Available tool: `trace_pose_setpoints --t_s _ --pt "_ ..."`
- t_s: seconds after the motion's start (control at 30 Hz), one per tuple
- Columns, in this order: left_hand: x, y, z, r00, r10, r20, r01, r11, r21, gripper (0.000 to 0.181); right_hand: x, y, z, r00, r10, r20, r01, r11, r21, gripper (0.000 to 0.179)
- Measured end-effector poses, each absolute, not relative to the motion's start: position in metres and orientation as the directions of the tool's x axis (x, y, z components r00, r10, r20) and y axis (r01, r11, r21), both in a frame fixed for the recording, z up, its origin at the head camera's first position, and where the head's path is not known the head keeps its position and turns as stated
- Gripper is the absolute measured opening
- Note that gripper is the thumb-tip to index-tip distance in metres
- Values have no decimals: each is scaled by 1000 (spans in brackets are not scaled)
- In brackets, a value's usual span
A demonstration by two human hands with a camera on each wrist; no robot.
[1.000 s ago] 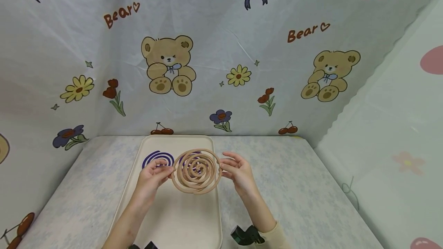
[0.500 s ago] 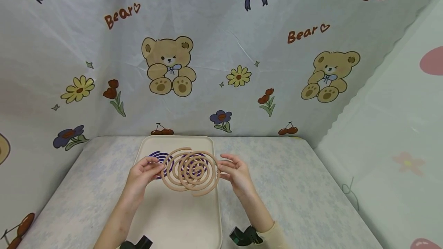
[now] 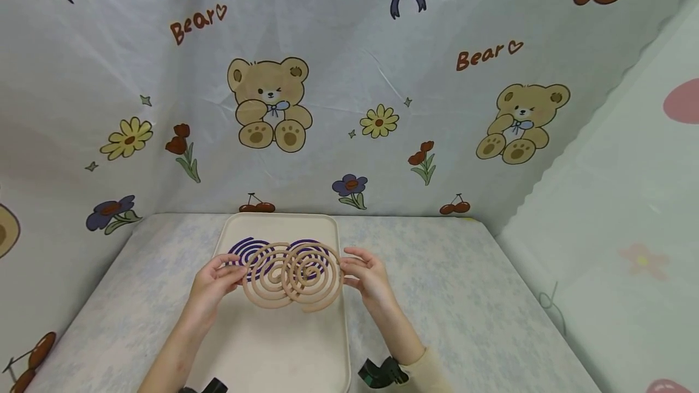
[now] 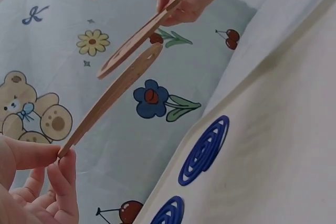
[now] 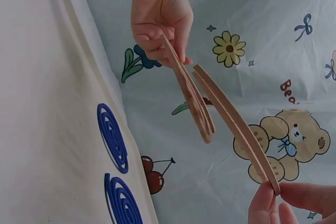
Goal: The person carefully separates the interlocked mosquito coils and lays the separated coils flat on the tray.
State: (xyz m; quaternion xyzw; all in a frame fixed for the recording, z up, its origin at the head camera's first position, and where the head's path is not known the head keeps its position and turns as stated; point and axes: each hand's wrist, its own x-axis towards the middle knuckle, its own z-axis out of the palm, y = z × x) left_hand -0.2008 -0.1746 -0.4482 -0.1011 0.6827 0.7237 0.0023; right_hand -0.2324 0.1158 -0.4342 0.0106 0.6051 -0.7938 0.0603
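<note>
My left hand [image 3: 210,287] pinches the outer edge of a tan mosquito coil [image 4: 111,94] between thumb and fingers. A second tan mosquito coil [image 5: 237,124] is pinched at its right edge by my right hand [image 3: 372,278]. Both are held up in the air, tilted, and overlap partly in the head view. The wrist views show a narrow gap between them. Behind and below them, two blue mosquito coils [image 4: 206,150] lie side by side at the far end of a cream tray [image 3: 273,350]. The tan coils partly cover the blue ones in the head view.
The tray rests on a pale, mottled blue-grey table [image 3: 448,296], with its raised rim [image 3: 348,344] running toward me. A bear-printed cloth [image 3: 327,65] hangs behind the table's back edge. Black wrist devices [image 3: 383,372] sit on my forearms.
My left hand has moved left and slightly down, drawing its tan coil out from its stacked overlap with the other one. The right hand has shifted only slightly.
</note>
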Motion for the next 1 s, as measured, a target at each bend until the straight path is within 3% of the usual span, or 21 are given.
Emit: trace_pose_setpoints --t_s 0.33,0.73,1.0 --pt "-184 -202 -478 -972 -157 -175 -179 11 984 22 -238 111 -447 -991 -55 -123 133 -236 -963 30" --pt "-178 -222 -500 -957 -168 -235 -251 77 965 40 -243 104 -468 -984 -111 -139 159 -200 -967 34" --pt "-175 -229 -513 -951 -172 -256 -272 78 959 40 -240 106 -482 -980 -108 -167 182 -155 -971 38"
